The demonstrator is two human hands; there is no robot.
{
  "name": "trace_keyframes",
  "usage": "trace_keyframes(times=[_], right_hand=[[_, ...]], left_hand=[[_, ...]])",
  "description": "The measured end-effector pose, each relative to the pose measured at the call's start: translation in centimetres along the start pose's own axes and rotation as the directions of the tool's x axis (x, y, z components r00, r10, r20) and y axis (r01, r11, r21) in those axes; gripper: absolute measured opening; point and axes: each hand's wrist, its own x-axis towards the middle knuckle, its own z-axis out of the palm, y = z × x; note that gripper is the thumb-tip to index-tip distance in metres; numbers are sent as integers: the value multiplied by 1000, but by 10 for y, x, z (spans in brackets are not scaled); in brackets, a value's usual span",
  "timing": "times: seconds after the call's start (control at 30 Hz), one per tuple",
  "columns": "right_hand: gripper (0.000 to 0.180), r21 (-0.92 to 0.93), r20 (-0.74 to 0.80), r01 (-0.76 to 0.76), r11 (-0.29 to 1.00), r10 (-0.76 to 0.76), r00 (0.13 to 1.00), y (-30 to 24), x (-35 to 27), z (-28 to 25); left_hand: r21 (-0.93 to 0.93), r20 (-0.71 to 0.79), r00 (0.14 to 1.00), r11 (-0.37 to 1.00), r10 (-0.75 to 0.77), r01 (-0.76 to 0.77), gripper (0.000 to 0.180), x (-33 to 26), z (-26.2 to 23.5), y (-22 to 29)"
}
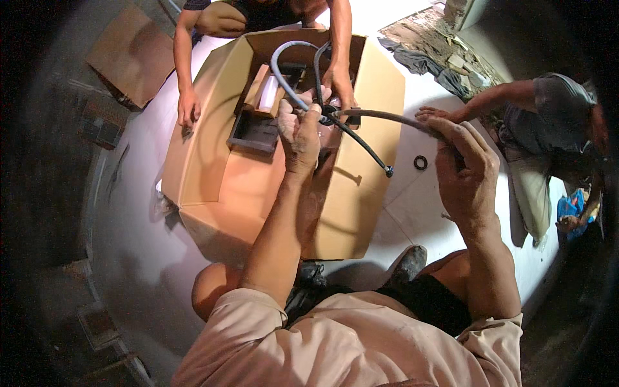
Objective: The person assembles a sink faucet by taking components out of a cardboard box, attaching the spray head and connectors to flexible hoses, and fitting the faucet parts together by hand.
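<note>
My left hand reaches over an open cardboard box, its fingers closed around the bunched ends of several flexible hoses. One is a grey hose that loops up and back. From the same bunch a short black hose hangs over the box flap, a metal fitting at its tip. A longer dark hose stretches rightward to my right hand, whose fingers are curled around its far end. The exact grip of my left fingertips is partly hidden among the hoses.
Opposite me, a person's hand touches the hoses; their other hand rests at the box's side. Another person's hand is beside my right fingers. A black ring lies on the floor. A brown carton stands far left.
</note>
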Motion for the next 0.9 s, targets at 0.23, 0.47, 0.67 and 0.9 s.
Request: trace_keyframes(times=[0.23,0.47,0.67,0.9], right_hand=[[16,-119,74,-77,990,86,994,1,4,-8],[18,-179,154,-199,963,227,962,-12,7,0],[20,-146,141,-125,981,146,979,-16,10,12],[19,-146,191,-139,979,166,968,-11,9,21]], left_hand=[[107,66,995,992,-78,70,50,-4,11,1],[185,228,967,980,-116,74,64,-1,-10,-22],[128,219,968,987,-125,98,52,0,-12,-23],[272,238,970,962,-44,-23,57,1,-10,-8]])
